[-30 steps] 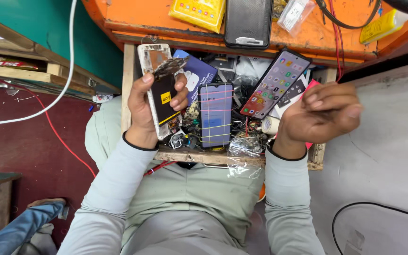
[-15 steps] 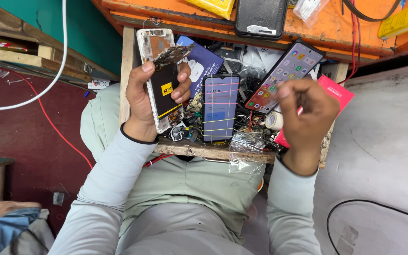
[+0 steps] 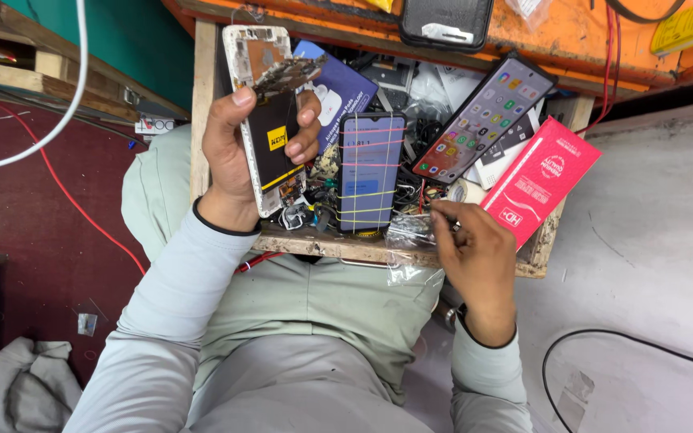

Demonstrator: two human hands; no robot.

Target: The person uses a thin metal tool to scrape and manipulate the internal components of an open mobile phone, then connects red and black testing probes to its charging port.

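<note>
My left hand (image 3: 230, 152) grips an opened phone (image 3: 270, 120) with a white frame, its black battery with a yellow label facing me and a loose part lifted at the top. My right hand (image 3: 479, 256) reaches into an open wooden drawer (image 3: 202, 104), fingers curled near a clear plastic bag (image 3: 409, 232) at the drawer's front edge; I cannot tell whether it holds anything. In the drawer lie a phone wrapped in coloured rubber bands (image 3: 370, 172), a lit phone showing app icons (image 3: 483, 116) and a pink flat package (image 3: 541, 180).
An orange workbench (image 3: 571, 32) above the drawer carries a black phone case (image 3: 447, 20) and a yellow box (image 3: 691, 24). A white cable (image 3: 50, 136) and a red wire (image 3: 82, 208) run at the left. A black cable (image 3: 627, 341) lies on the grey floor.
My right hand has dropped from above the lit phone down to the drawer's front edge by the plastic bag. The left hand keeps the opened phone, now nearer the camera.
</note>
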